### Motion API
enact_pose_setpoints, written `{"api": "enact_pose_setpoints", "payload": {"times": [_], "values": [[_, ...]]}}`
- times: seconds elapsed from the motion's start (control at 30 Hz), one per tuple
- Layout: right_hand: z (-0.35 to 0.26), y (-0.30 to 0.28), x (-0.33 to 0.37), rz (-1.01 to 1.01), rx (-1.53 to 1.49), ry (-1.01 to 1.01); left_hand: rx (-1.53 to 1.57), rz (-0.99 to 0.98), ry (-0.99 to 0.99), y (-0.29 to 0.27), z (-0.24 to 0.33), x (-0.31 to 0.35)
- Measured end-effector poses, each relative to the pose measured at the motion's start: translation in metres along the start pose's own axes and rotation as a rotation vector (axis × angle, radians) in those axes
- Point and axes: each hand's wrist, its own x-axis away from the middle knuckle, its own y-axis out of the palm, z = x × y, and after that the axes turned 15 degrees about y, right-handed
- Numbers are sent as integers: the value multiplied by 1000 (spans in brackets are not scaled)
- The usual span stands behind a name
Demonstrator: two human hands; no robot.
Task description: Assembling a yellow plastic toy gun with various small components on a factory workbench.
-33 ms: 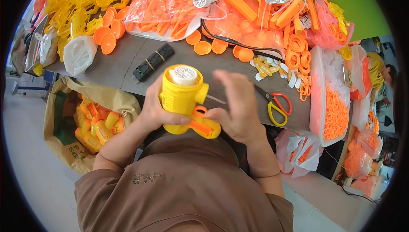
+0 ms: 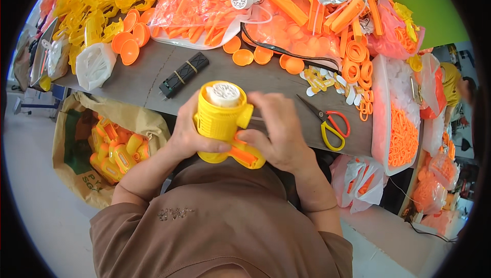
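My left hand (image 2: 192,135) is wrapped around a yellow toy bubble gun (image 2: 217,124), thumb across its front. A round white piece with a patterned, holed face (image 2: 224,93) sits in the gun's upward-facing open end. On its lower right is a stub handle with an orange strip (image 2: 243,155). My right hand (image 2: 279,135) is at the gun's right side, its thumb against the handle and its slightly blurred fingers bent by the short side spout. A thin pale strand shows between that thumb and forefinger. Where the other right fingertips rest is hidden.
Scissors (image 2: 330,127) with red and yellow handles lie right of my hands. A black block with rubber bands (image 2: 184,75) lies beyond them. Orange cups (image 2: 243,57), bagged orange parts and yellow shells line the back. A paper bag (image 2: 71,150) of gun bodies stands left, a parts bin (image 2: 379,119) right.
My right hand has moved left and slightly down, against the bubble gun. The gun has shifted a little to the right in my left hand.
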Motion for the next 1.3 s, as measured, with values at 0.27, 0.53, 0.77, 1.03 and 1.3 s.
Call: {"api": "enact_pose_setpoints", "payload": {"times": [0.27,0.53,0.77,1.03,1.3], "values": [[2,16,14,44,-343,80,299,-143,-129,-1,-2,-4],[15,6,20,-53,-403,219,293,-133,-168,15,-6,-23],[142,-91,67,645,333,675,333,16,-180,2,-9,-19],[190,-88,94,615,594,788,260,-34,-146,13,-11,-35],[163,-94,94,697,184,772,324,-12,-155,16,-8,-42]]}}
